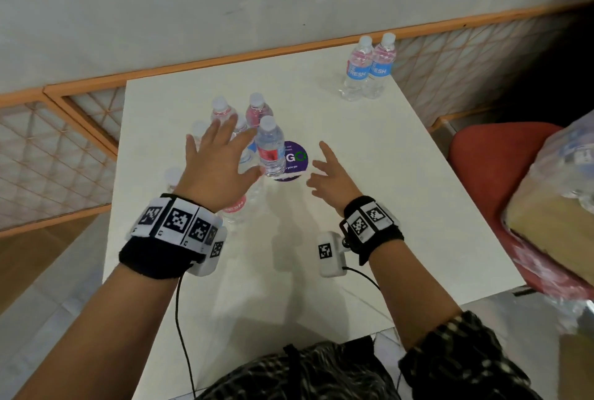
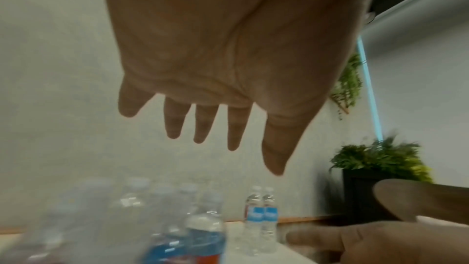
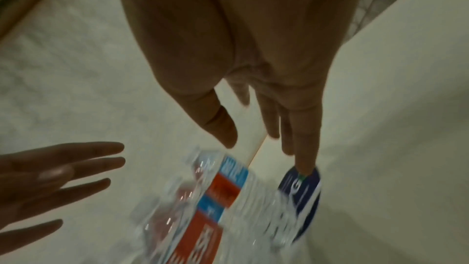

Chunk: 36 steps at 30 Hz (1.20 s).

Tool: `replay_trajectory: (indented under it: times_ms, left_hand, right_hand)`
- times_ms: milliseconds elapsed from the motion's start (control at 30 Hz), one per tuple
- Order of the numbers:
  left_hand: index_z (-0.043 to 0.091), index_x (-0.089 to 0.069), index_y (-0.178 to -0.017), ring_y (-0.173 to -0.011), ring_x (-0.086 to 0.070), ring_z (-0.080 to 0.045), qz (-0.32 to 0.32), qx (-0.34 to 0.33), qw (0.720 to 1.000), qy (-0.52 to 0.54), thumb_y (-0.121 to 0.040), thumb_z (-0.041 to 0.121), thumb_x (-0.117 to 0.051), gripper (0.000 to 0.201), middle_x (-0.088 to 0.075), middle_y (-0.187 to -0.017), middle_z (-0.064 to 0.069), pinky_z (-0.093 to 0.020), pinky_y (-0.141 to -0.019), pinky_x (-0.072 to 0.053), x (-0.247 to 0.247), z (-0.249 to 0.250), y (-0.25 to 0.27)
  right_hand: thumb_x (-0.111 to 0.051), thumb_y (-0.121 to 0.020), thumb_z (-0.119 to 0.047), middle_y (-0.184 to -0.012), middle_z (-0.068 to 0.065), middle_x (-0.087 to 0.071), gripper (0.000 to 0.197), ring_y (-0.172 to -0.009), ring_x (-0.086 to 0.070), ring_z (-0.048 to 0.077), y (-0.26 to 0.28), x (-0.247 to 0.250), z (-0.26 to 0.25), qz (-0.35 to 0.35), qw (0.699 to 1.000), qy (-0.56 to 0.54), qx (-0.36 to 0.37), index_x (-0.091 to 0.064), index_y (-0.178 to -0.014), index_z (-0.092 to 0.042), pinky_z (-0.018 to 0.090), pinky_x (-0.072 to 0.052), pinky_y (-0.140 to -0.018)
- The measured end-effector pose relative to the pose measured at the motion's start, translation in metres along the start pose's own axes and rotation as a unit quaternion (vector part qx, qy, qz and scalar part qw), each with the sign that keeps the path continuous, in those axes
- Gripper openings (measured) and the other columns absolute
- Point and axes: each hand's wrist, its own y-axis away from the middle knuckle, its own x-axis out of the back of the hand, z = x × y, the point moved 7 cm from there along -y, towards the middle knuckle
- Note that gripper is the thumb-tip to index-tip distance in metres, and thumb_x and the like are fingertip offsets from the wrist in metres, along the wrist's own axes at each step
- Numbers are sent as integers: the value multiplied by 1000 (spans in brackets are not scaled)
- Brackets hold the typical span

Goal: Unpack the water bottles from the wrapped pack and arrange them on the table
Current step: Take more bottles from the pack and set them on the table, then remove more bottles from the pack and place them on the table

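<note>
Several clear water bottles point(image 1: 254, 110) stand clustered at the table's centre-left. The nearest bottle point(image 1: 271, 146), with a red and blue label, stands upright beside a purple round sticker point(image 1: 294, 158). My left hand point(image 1: 215, 162) hovers over the cluster, fingers spread, holding nothing; the left wrist view shows its fingers point(image 2: 203, 125) straight above the blurred bottles point(image 2: 205, 234). My right hand point(image 1: 328, 174) floats just right of that bottle, fingers loosely extended and empty. Two blue-labelled bottles point(image 1: 368, 67) stand together at the far right corner. In the right wrist view the red-labelled bottle point(image 3: 223, 194) lies below my fingers point(image 3: 302, 144).
The white table point(image 1: 369, 207) is bordered by an orange rail point(image 1: 225, 62) and a grey wall. A red chair point(image 1: 491, 155) at the right carries the plastic-wrapped pack point(image 1: 559, 207) with cardboard base. Potted plants point(image 2: 380, 158) stand beyond the table.
</note>
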Motion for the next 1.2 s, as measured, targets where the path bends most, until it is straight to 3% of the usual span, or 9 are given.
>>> replay_trajectory:
  times_ms: [67, 167, 467, 600, 800, 900, 1033, 1133, 1200]
  left_hand:
    - [25, -42, -140, -142, -29, -24, 22, -76, 994, 73, -89, 40, -59, 56, -33, -152, -3, -48, -115, -23, -3, 38, -6]
    - [18, -51, -133, -125, -50, -19, -77, -135, 976, 149, -92, 36, -57, 45, -53, -135, -1, -34, -106, -38, -45, 91, -13]
    - [21, -44, -138, -129, -46, -21, -296, -241, 922, 62, -95, 35, -51, 45, -44, -144, -1, -34, -108, -35, -191, 287, -17]
    - [24, -47, -137, -139, -29, -26, -281, -311, 906, 59, -92, 32, -56, 47, -28, -153, -6, -38, -113, -30, -213, 393, -23]
    - [31, -34, -144, -146, -9, -32, -215, -357, 908, 51, -89, 29, -58, 61, 6, -160, -4, -42, -115, -25, -201, 502, -49]
    - [24, -30, -145, -139, -29, -33, -158, -363, 913, 95, -90, 28, -57, 61, -1, -159, 0, -41, -106, -38, -191, 529, -57]
    - [22, -35, -141, -110, -56, -24, -97, -377, 916, 99, -91, 22, -55, 53, -28, -146, 1, -30, -72, -45, -189, 539, -58]
    - [21, -36, -140, -78, -52, -15, -103, -384, 915, 73, -94, 26, -51, 49, -39, -128, 3, -27, -59, -36, -194, 541, -60]
    - [16, -44, -134, -73, -48, -13, -113, -385, 914, 51, -95, 29, -50, 42, -41, -121, 3, -28, -58, -38, -197, 541, -61]
  right_hand:
    - [-51, -89, 1, -134, 7, -51, 61, -93, -54, 16, 18, 39, 14, 9, 999, 37, -29, -37, -143, -24, 26, -45, -78]
    - [-54, -90, -3, -131, 11, -56, 46, -98, -53, 17, 47, 102, 45, 28, 991, 103, -76, -49, -133, -18, 26, -44, -77]
    - [-56, -91, -9, -106, 7, -58, 36, -92, -52, 18, 157, 287, 116, 179, 960, 102, -191, -53, -127, -9, 32, -43, -77]
    - [-59, -89, -14, -107, 12, -65, 31, -88, -56, 19, 190, 354, 121, 218, 940, 172, -200, -61, -119, -7, 27, -44, -74]
    - [-59, -89, -17, -141, 3, -49, 49, -123, -50, 25, 199, 435, 109, 288, 920, 191, -185, -47, -136, -17, 42, -42, -105]
    - [-59, -89, -27, -143, 5, -45, 54, -128, -45, 29, 198, 473, 87, 332, 895, 237, -181, -42, -140, -21, 40, -36, -109]
    - [-46, -97, -35, -147, 11, -40, 50, -132, -41, 30, 183, 508, 71, 306, 886, 276, -211, -41, -141, -14, 35, -30, -107]
    - [-44, -94, -50, -147, 10, -38, 61, -112, -52, 27, 181, 518, 72, 280, 884, 273, -258, -32, -146, -20, 36, -42, -92]
    - [-54, -92, -32, -145, 9, -42, 59, -115, -52, 27, 183, 529, 84, 288, 871, 276, -286, -32, -146, -21, 35, -42, -91]
